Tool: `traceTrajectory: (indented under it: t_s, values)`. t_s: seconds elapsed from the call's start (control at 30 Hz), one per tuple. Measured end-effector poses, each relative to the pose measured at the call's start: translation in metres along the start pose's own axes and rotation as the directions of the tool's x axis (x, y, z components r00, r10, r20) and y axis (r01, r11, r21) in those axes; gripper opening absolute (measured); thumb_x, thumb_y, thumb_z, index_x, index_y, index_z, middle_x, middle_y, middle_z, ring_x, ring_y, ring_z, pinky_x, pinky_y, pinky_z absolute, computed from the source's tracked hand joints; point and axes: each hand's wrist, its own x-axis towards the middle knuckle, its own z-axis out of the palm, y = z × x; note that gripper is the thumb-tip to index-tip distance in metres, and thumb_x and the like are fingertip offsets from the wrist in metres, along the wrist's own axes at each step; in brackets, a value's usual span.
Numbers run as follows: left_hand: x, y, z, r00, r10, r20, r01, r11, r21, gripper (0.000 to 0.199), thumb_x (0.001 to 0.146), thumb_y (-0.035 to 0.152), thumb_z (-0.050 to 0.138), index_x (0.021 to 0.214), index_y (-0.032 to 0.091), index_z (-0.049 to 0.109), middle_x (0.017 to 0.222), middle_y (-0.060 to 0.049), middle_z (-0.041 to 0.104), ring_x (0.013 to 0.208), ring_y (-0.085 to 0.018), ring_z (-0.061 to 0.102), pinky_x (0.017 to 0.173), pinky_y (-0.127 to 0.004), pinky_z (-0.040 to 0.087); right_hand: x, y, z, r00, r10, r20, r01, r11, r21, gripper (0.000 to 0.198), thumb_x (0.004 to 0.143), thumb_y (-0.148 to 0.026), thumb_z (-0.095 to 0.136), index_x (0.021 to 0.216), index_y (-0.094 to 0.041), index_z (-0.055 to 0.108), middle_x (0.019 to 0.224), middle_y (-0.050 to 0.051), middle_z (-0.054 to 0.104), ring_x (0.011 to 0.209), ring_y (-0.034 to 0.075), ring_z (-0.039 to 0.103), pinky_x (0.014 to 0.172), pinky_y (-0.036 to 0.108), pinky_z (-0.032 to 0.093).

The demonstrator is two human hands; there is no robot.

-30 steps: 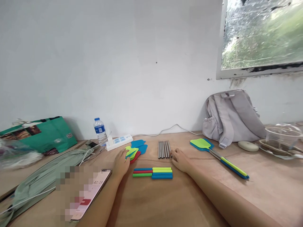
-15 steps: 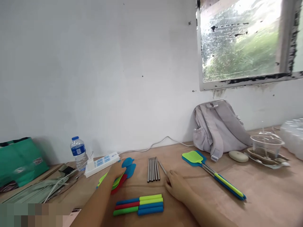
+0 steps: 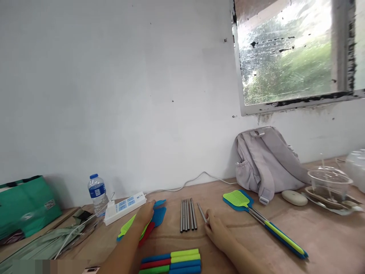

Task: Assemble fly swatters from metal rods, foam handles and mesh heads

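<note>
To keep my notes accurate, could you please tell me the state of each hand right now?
Left hand: over the swatter heads; grip cannot be told.
Right hand: closed, holding one metal rod.

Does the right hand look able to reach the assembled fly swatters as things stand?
Probably yes: nothing visible stands between the right hand and the assembled fly swatters, though it holds a metal rod.

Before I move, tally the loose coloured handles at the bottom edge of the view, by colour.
Yellow handles: 2
Blue handles: 3
Red handle: 1
Green handle: 1
Total: 7
</note>
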Motion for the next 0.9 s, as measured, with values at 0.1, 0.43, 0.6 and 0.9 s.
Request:
traceTrajectory:
  t_s: [0.1, 0.43, 0.6, 0.9]
  values:
    - [-0.008, 0.010, -0.009, 0.973, -0.110, -0.204, 0.047, 0.956, -0.289, 0.026, 0.066, 0.005, 0.046, 0.083, 0.015, 0.063, 0.086, -0.010, 0.068, 0.094, -0.029, 0.059, 0.086, -0.040, 0.040, 0.003, 0.007, 0.001, 0.993, -0.023, -0.115, 0.044, 0.983, 0.180, 0.012, 0.071, -0.013, 0.041, 0.080, -0.021, 0.041, 0.060, -0.002, 0.049, 0.059, 0.017, 0.051, 0.058, 0.026, 0.037]
    - [-0.116, 0.082, -0.017, 0.881, -0.435, -0.184, -0.059, 0.286, -0.956, 0.034, 0.064, 0.037, 0.065, 0.090, 0.020, 0.050, 0.088, -0.002, 0.065, 0.078, -0.018, 0.065, 0.065, -0.032, 0.054, -0.010, 0.001, -0.023, 0.983, 0.099, -0.158, -0.027, 0.914, 0.404, 0.030, 0.081, -0.042, 0.036, 0.087, -0.019, 0.055, 0.066, 0.002, 0.056, 0.068, 0.019, 0.054, 0.067, 0.033, 0.044]
    - [-0.156, 0.104, -0.008, 0.948, -0.320, -0.002, -0.005, -0.009, -1.000, 0.044, 0.052, 0.040, 0.075, 0.085, 0.018, 0.056, 0.085, -0.003, 0.068, 0.078, -0.021, 0.065, 0.066, -0.032, 0.054, -0.035, 0.004, -0.036, 0.967, 0.186, -0.174, -0.087, 0.883, 0.462, 0.041, 0.078, -0.052, 0.035, 0.083, -0.019, 0.059, 0.053, -0.001, 0.048, 0.053, 0.018, 0.048, 0.053, 0.030, 0.040]
    - [-0.152, 0.070, -0.010, 0.953, -0.293, 0.075, 0.050, -0.092, -0.994, 0.044, 0.055, 0.038, 0.075, 0.093, 0.021, 0.059, 0.094, -0.001, 0.068, 0.093, -0.020, 0.062, 0.079, -0.030, 0.050, -0.068, -0.026, -0.066, 0.988, 0.134, -0.080, -0.067, 0.828, 0.557, 0.037, 0.067, -0.056, 0.051, 0.070, -0.020, 0.054, 0.050, -0.007, 0.030, 0.045, 0.010, 0.031, 0.043, 0.024, 0.026]
